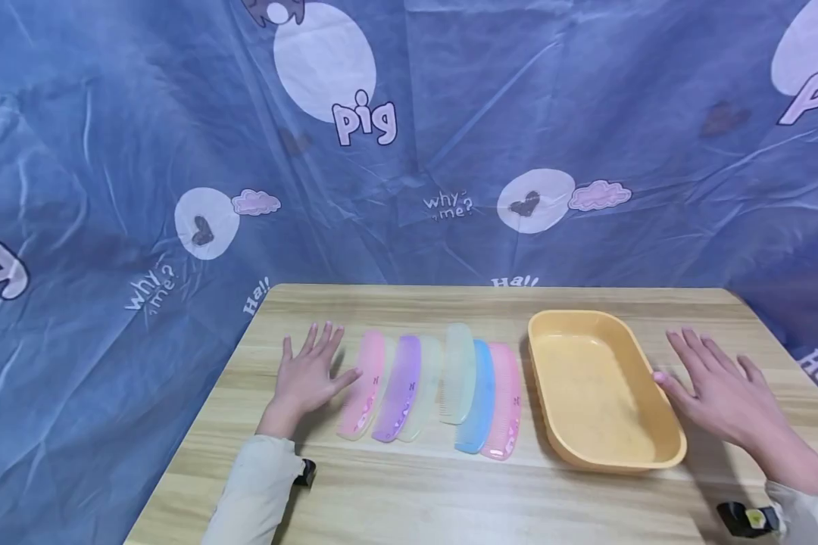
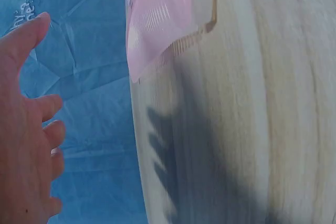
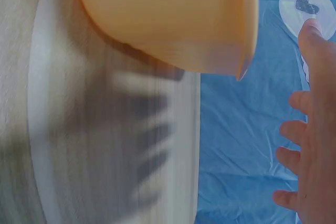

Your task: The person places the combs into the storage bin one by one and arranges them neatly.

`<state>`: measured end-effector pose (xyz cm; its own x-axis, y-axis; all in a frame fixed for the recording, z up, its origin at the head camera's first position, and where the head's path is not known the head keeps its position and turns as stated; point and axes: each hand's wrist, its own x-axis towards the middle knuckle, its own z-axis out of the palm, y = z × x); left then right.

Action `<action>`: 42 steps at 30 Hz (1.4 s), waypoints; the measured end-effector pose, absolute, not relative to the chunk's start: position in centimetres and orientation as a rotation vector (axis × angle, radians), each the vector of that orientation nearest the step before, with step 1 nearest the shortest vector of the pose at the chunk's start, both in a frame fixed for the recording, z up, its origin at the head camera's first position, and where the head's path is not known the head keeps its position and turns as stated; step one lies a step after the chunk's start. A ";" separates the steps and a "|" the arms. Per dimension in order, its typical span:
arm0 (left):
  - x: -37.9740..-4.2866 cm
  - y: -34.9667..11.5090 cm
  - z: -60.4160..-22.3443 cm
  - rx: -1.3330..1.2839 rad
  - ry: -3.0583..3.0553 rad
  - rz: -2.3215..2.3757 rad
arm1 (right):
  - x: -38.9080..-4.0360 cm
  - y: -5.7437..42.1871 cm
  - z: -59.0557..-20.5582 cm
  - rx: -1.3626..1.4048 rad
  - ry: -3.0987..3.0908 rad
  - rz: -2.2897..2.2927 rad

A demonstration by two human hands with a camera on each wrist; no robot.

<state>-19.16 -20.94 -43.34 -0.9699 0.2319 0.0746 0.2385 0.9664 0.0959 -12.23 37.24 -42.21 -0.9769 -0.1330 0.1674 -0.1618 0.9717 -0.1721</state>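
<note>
Several combs lie in an overlapping row on the wooden table. From the left come a pink comb, partly over a pale one, a purple comb, a pale green comb, another pale green comb, a blue comb and a second pink comb. Fingers spread, my left hand hovers left of the row, its thumb near or over the first pink comb. A yellow tray stands right of the combs. Beside its right rim my right hand hovers with spread fingers, holding nothing.
The table has a light wood grain. Behind and beside it hangs a blue printed cloth. Each wrist wears a small black device, one on the left and one on the right. Both hands cast shadows on the table.
</note>
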 end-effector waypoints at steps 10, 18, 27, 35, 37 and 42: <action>-19.2 -19.8 -44.2 -0.393 -3.118 -0.278 | -11.4 38.0 -43.4 0.242 -3.031 0.456; -19.7 -19.3 -44.6 -0.307 -3.185 -0.442 | -10.5 38.5 -44.5 0.301 -3.055 0.726; -19.8 -19.4 -45.3 -0.245 -3.211 -0.510 | -10.1 39.1 -45.9 0.422 -2.923 0.943; -20.2 -19.3 -45.8 -0.208 -3.251 -0.568 | -9.5 38.9 -46.2 0.437 -2.923 1.063; -20.2 -19.3 -45.9 -0.196 -3.260 -0.585 | -9.3 38.8 -46.2 0.419 -2.934 1.071; -20.2 -19.4 -46.0 -0.186 -3.270 -0.648 | -9.1 38.6 -46.3 0.431 -2.917 1.125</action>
